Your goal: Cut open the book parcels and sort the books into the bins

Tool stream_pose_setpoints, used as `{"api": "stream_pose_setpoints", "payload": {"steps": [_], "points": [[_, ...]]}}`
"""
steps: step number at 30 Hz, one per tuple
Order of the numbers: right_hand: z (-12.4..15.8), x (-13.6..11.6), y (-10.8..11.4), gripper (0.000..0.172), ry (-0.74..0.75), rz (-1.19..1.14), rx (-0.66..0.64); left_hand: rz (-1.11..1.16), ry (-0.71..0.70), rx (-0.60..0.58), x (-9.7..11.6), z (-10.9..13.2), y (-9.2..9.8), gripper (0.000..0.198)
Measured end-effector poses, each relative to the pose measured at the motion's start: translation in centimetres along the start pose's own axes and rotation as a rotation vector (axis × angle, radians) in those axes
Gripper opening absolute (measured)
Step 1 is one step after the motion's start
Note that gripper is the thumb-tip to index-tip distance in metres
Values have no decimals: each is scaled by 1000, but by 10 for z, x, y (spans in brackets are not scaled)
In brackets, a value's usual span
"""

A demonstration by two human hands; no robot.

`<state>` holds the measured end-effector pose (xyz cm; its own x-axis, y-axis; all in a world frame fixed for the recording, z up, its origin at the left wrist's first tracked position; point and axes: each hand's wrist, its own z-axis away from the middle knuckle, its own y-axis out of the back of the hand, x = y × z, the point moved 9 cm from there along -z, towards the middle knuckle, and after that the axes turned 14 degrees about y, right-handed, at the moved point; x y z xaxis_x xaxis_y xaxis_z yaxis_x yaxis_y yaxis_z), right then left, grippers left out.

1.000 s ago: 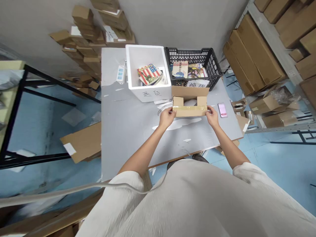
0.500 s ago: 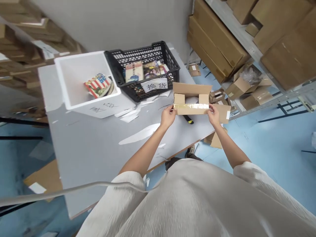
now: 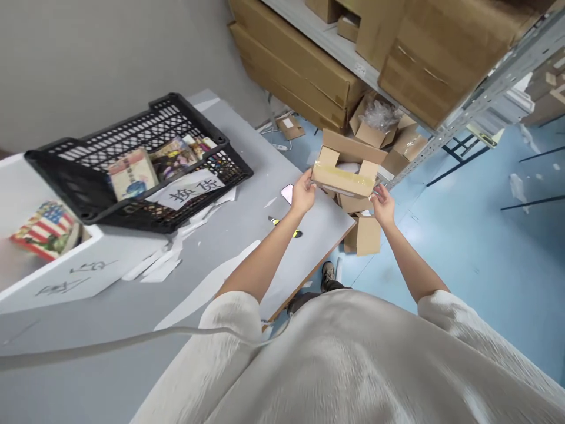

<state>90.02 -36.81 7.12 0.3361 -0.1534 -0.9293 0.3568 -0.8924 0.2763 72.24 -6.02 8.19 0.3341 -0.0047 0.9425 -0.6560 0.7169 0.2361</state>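
Observation:
An opened cardboard box (image 3: 342,179) with shiny tape along its near side is held up beyond the table's right corner. Its flaps stand up, and something whitish shows inside, too little to name. My left hand (image 3: 303,193) grips the box's left end, and my right hand (image 3: 382,206) pinches its right end. On the table near my left forearm lie a black and yellow box cutter (image 3: 296,233), partly covered by the arm, and a phone (image 3: 287,193) with a lit screen.
A black plastic crate (image 3: 207,215) with books and a white bin (image 3: 83,268) with a flag-patterned book stand on the grey table (image 3: 265,259). Paper strips (image 3: 161,268) lie before them. Open cartons (image 3: 368,232) sit on the blue floor beside the metal shelving (image 3: 435,141).
My view has swung to the right. Both hands have carried the box rightward, off the table and over the floor cartons, and it is now tilted. The phone has come into sight.

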Motion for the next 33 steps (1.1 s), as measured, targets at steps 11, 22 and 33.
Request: {"api": "stream_pose_setpoints", "payload": {"steps": [11,22,33], "points": [[7,25,-4,45,-71,-11,-95,-109,117,-71,-24,-3,-34,60],[7,25,-59,41,-92,-67,-215,-99,196,-62,-50,19,-9,56],[26,-16,-181,39,-36,-132,-498,-26,288,176,-80,91,106,48]]}}
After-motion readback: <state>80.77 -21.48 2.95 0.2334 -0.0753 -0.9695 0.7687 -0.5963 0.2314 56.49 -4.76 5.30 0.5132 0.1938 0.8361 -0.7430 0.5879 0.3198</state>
